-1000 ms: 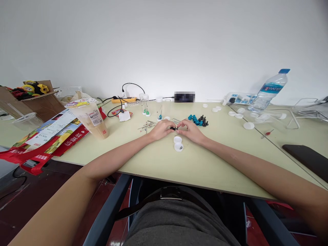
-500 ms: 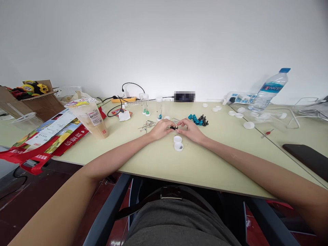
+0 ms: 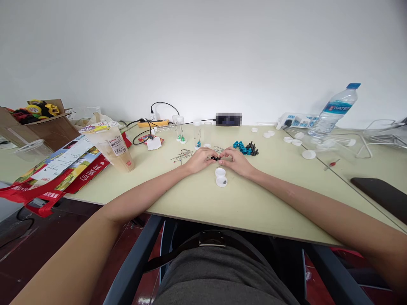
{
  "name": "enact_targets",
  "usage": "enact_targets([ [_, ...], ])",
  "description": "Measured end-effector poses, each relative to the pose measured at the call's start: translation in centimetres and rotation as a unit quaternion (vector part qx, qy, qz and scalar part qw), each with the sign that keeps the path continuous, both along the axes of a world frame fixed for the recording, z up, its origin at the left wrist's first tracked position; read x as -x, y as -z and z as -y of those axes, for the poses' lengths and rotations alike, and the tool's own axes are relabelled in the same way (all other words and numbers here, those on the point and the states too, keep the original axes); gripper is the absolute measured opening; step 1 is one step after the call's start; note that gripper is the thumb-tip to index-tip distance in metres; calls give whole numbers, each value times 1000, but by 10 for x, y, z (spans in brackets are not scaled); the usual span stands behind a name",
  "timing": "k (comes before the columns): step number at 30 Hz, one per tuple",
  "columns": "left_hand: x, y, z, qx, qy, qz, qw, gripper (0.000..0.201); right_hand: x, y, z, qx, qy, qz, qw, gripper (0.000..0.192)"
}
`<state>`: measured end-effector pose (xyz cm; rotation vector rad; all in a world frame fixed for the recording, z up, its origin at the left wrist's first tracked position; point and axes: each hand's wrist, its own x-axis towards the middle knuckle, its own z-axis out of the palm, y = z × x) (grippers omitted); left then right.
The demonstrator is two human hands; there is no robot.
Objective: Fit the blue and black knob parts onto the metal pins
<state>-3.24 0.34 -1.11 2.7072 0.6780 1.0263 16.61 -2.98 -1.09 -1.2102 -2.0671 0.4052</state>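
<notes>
Between my fingertips is a small black piece (image 3: 215,158), its shape too small to make out fully. My left hand (image 3: 200,161) pinches it from the left, and my right hand (image 3: 234,162) closes on its right end. Just in front of the hands stand two white round caps (image 3: 220,172), one of them holding tiny dark bits. Blue and black small parts (image 3: 246,148) lie in a pile beyond my right hand. Thin metal pins (image 3: 182,155) are scattered left of my left hand, and more lie partly hidden behind the fingers.
Clear tubes (image 3: 179,129) with green- and blue-ended pins stand at the back. A drink cup (image 3: 116,148), red bag (image 3: 89,176) and cardboard box (image 3: 47,131) are on the left. Rightward are white lids (image 3: 308,155), a water bottle (image 3: 333,111), a power strip (image 3: 299,121) and a dark phone (image 3: 381,195).
Both hands stay in the same place around the black piece. The right fingers have shifted slightly and sit closer to the left ones.
</notes>
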Motion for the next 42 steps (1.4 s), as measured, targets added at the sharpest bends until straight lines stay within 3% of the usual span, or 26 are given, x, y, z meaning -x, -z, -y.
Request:
enact_targets([
  [42, -1, 1, -2, -19, -2, 3, 1000, 16, -1, 2, -1, -7, 0, -4, 1000, 23],
])
